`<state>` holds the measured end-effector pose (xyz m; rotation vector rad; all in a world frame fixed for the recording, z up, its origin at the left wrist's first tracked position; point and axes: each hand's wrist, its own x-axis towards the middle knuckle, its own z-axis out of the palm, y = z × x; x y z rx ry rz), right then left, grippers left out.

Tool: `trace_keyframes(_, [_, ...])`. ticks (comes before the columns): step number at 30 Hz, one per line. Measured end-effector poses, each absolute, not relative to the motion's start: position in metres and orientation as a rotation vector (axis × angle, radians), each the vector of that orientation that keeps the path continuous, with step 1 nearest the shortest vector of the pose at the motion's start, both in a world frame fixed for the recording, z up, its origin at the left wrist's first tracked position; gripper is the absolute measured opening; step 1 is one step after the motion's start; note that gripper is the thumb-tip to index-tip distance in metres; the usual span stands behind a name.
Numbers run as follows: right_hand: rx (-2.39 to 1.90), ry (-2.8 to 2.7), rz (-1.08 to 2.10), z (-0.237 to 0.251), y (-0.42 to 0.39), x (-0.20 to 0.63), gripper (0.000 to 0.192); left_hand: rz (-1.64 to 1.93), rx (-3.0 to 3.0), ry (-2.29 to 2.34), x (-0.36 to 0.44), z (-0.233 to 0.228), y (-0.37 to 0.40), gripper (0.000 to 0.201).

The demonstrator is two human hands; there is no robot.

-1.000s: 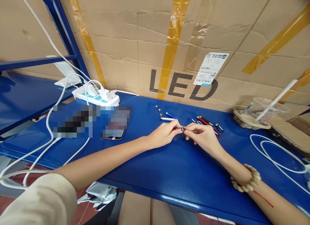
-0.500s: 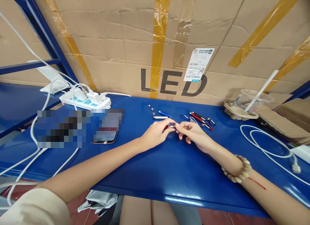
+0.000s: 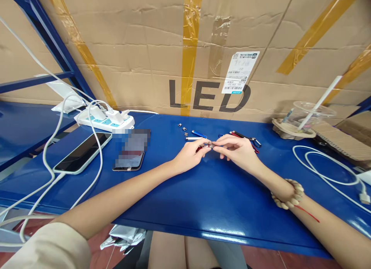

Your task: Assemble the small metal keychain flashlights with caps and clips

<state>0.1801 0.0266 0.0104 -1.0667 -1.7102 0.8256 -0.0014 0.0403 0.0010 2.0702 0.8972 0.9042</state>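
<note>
My left hand (image 3: 189, 157) and my right hand (image 3: 237, 151) meet over the blue shelf top (image 3: 203, 199). Between their fingertips they pinch a small red tube with a silver end (image 3: 206, 146), the left hand on its red body and the right on the silver tip. Just behind the hands lie a silver tube (image 3: 191, 138), a blue tube (image 3: 198, 134), several tiny silver caps (image 3: 182, 126) and a bunch of red and black tubes with clips (image 3: 246, 138).
A phone (image 3: 82, 152) on a white cable and a second phone (image 3: 129, 160) lie left. A white power strip (image 3: 106, 120) sits behind them. A cardboard box marked LED (image 3: 208, 48) walls the back. A plastic cup with straw (image 3: 303, 118) and a coiled white cable (image 3: 327, 168) are at right.
Both hands stay joined on the red tube, now lifted slightly off the shelf top. The view has shifted a little.
</note>
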Motion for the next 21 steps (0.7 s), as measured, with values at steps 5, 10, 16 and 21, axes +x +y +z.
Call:
trace_keyframes(5, [-1.029,-1.705,0.835,0.0120,0.0259,0.1797,0.033,0.861,2.088,0.828,-0.0023,-0.0011,0.0407,0.015])
trace_keyframes(10, [-1.025,-1.728,0.854,0.0161,0.0233,0.1785,0.032,0.888,2.127,0.787,-0.0056,-0.0048,0.0384,0.014])
trace_keyframes(16, [-0.981,-1.723,0.879,0.0165,0.0209,0.1758,0.030,0.861,2.222,0.775,-0.0086,-0.0027,0.0346,0.016])
trace_keyframes(21, [-0.990,-1.752,0.887,0.0105,0.0212,0.1759,0.031,0.817,2.292,0.790,-0.0094,-0.0033,0.0351,0.012])
